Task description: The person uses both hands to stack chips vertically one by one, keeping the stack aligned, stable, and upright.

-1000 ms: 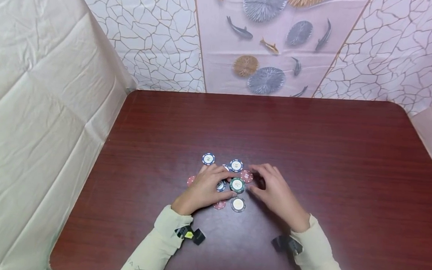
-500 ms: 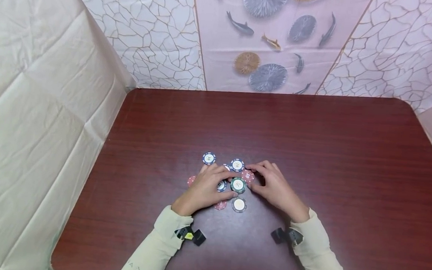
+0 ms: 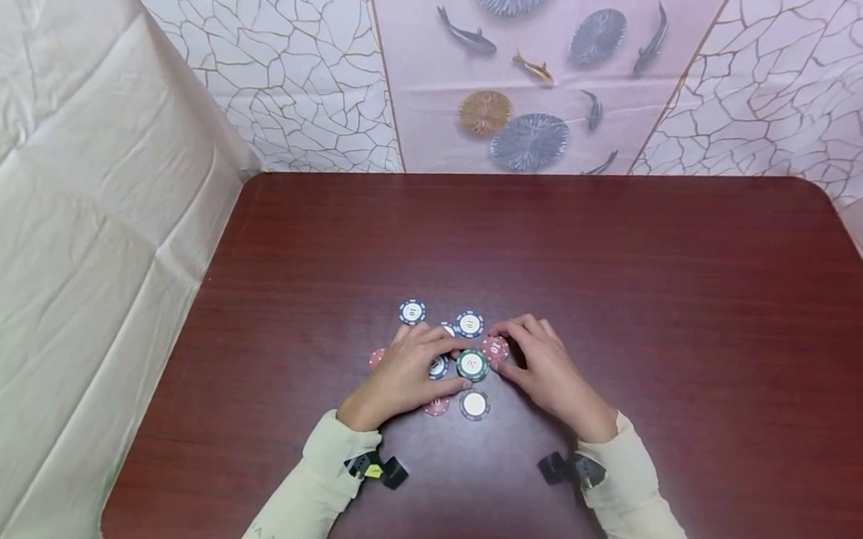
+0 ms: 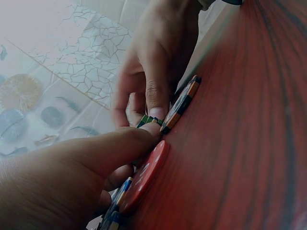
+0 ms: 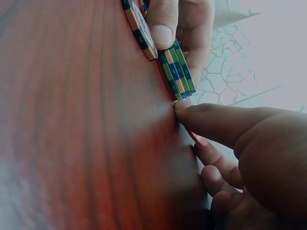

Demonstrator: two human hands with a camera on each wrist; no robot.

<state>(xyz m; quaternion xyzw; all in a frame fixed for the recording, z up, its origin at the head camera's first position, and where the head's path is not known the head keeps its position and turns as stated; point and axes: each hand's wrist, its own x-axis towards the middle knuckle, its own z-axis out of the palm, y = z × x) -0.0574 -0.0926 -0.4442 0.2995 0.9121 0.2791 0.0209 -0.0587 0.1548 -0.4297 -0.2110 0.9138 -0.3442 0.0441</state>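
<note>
Poker chips lie in a cluster on the wooden table. My left hand (image 3: 408,372) holds a short stack of chips with a green chip (image 3: 472,364) on top between thumb and index finger. The right wrist view shows this stack (image 5: 176,72) edge-on, with the left thumb against its side. Just right of it, my right hand (image 3: 547,378) pinches a red chip (image 3: 496,349) between thumb and fingertips. A grey-rimmed chip (image 3: 475,404) lies in front of the stack. Under and around the left hand are a blue chip (image 3: 437,367) and another red chip (image 3: 436,405), partly covered.
Beyond the hands lie two blue-rimmed chips, a left chip (image 3: 412,311) and a right chip (image 3: 469,324). A red chip edge (image 3: 376,358) peeks out left of the left hand. The brown table (image 3: 628,258) extends to patterned cloth (image 3: 303,68) at the back.
My right hand has moved slightly left and its thumb and fingers have come in around the red chip. The left hand stays at the stack. The head view has shifted slightly.
</note>
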